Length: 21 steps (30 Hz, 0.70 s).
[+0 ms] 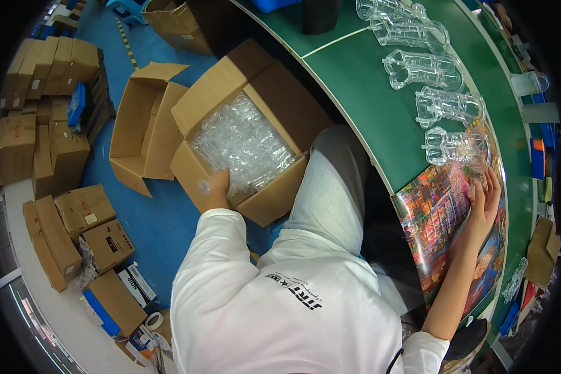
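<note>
My left hand (218,186) is at the near left side of an open cardboard box (265,209). Its fingers look closed, and a small clear plastic piece (204,186) shows beside them, over the box flap. Clear plastic parts in thin bags (243,143) fill the box. On the green table (368,93), my right hand (484,198) lies with loosely bent fingers apart and nothing visible in them. Its fingertips are just below the nearest clear plastic holder (456,148). Several similar holders (425,70) lie on their sides in a row beyond it.
A glossy colourful printed sheet (427,212) covers the near table, under my right forearm. Left of the filled box stands another open carton (134,124) on the blue floor. Stacked cartons (50,68) and smaller boxes (84,209) line the left side. A dark container (320,17) stands at the table's far end.
</note>
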Motion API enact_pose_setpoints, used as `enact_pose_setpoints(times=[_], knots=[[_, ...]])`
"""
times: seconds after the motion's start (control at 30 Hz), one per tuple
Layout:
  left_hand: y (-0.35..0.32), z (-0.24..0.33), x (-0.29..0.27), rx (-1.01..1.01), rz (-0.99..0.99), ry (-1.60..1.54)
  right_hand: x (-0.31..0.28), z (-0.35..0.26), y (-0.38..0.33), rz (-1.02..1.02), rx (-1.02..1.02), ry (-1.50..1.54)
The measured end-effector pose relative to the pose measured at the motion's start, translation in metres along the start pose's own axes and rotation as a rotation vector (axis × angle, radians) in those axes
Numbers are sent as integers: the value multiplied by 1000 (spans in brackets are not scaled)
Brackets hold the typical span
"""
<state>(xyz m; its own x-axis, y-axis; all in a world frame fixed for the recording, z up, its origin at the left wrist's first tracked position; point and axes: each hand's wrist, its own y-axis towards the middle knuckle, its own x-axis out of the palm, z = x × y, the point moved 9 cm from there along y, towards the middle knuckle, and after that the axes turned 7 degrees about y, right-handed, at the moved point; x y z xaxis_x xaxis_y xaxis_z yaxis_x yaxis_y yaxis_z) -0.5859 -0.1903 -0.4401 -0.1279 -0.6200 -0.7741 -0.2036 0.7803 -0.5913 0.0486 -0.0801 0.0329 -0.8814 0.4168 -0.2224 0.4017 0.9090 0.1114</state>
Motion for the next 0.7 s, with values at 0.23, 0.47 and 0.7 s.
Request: enact_pose_setpoints(times=[0.23, 0.47, 0.7], knots=[[-15, -32, -44, -155, 374, -672, 0, -1, -2, -4, 16, -14], [-23, -16, -140, 0, 334, -1307, 8, -47, -23, 19, -251, -63], [-179, 67, -371, 420, 620, -1466, 132, -120, -96, -781, -477, -162]])
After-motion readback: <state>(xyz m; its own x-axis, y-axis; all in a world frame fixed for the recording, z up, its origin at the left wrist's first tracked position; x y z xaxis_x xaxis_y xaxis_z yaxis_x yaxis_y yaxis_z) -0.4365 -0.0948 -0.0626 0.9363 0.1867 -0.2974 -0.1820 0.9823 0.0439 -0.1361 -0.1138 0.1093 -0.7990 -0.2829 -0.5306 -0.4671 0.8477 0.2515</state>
